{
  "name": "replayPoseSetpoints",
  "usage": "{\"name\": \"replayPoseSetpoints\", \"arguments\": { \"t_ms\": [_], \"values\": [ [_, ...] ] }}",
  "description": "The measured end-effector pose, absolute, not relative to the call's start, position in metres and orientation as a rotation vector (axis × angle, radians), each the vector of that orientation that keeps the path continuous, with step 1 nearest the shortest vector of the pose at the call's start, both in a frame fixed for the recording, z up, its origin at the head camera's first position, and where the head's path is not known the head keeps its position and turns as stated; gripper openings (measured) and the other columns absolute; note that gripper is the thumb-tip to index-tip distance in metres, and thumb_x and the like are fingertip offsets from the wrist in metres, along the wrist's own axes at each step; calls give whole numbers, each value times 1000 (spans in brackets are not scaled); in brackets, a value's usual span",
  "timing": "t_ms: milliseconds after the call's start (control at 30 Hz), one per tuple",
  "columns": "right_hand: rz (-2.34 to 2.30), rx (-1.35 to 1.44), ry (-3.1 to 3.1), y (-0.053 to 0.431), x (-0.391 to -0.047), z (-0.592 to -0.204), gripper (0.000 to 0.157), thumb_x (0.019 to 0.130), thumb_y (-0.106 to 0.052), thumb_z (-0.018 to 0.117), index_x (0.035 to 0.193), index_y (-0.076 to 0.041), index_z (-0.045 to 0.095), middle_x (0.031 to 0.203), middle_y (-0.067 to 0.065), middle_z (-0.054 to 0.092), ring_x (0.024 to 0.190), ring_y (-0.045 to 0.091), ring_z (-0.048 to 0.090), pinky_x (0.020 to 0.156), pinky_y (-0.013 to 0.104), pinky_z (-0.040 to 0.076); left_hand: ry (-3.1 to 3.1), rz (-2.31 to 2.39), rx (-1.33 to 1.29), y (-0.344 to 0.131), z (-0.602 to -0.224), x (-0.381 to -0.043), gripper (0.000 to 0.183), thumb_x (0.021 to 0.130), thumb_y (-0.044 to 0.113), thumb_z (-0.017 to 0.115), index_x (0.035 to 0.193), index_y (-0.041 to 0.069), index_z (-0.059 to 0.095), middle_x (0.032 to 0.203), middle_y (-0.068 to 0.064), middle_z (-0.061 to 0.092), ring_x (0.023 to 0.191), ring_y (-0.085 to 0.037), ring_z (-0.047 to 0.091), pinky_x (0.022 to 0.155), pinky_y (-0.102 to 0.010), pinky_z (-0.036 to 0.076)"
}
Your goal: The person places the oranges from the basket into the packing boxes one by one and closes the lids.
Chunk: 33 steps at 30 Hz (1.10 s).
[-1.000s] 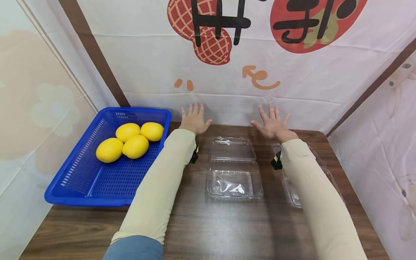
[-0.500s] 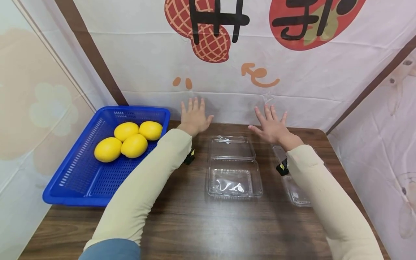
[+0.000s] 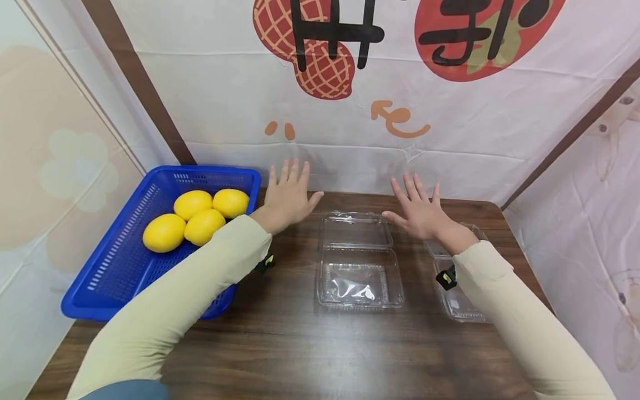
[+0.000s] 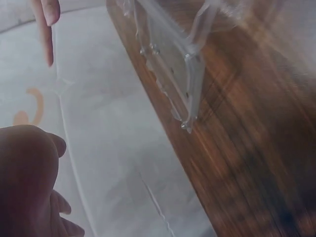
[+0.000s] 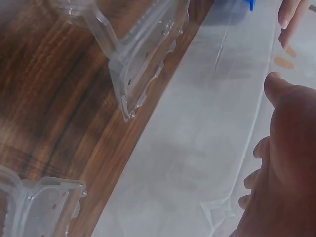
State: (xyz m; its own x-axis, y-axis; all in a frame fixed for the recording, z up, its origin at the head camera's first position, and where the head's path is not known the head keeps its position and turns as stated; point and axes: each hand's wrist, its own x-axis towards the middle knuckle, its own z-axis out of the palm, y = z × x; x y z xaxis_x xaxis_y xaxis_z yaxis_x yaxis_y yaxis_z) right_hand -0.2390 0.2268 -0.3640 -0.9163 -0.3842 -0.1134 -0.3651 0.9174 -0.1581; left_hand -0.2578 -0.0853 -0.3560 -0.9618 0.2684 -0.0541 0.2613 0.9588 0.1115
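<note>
Fingers spread, my left hand hovers over the back of the table, between the blue basket and a clear plastic clamshell box. My right hand is held up likewise, its fingers apart, between that box and a second clear box that my right forearm partly covers. Neither hand holds anything. Several yellow lemons lie together in the basket, partly behind my left forearm. The middle box lies with its lid folded back. In the right wrist view the thumb and fingertips show against the white cloth.
A dark wood-grain table carries the basket and boxes. White printed cloth rises behind its back edge, with more cloth on the right and a pale panel on the left. Black cameras are strapped at both wrists.
Both hands have drawn back slightly toward me. The forearms have swung outward, so the left one now crosses the basket's right side. Lemons and boxes stay where they were.
</note>
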Motion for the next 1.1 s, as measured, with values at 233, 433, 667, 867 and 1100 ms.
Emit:
{"name": "replayPoseSetpoints", "arguments": {
  "t_ms": [233,433,667,867,1100],
  "values": [
    [-199,-588,2926,226,-222,-365,89,105,-55,44,163,-3,0,167,22,-11,153,38,-14,111,71,-18,3056,115,493,-113,-354,-235,80,107,56,32,163,5,6,168,-21,2,155,-39,-2,121,-59,-7],
    [-177,-635,2929,224,-208,-363,91,105,-55,46,162,1,2,167,24,-7,154,39,-10,111,73,-15,3089,97,498,-144,-348,-218,79,107,53,36,163,3,11,167,-24,8,154,-42,2,121,-62,-2],
    [-224,-688,2945,220,-186,-366,92,104,-52,49,160,6,6,167,24,-1,155,38,-5,114,71,-11,3104,123,512,-165,-348,-199,79,107,53,39,162,2,14,166,-26,12,153,-46,8,120,-64,0],
    [-285,-727,2943,222,-168,-375,93,104,-53,50,160,7,7,167,24,2,155,38,-3,120,63,-4,3119,165,544,-179,-347,-185,79,107,52,41,162,1,16,165,-27,16,152,-47,12,119,-67,2],
    [-373,-796,2950,221,-148,-391,93,102,-52,54,158,10,12,166,27,7,154,41,4,122,60,8,3120,251,533,-199,-345,-174,80,106,54,41,161,0,18,163,-30,20,150,-49,16,116,-72,4]
  ]
}}
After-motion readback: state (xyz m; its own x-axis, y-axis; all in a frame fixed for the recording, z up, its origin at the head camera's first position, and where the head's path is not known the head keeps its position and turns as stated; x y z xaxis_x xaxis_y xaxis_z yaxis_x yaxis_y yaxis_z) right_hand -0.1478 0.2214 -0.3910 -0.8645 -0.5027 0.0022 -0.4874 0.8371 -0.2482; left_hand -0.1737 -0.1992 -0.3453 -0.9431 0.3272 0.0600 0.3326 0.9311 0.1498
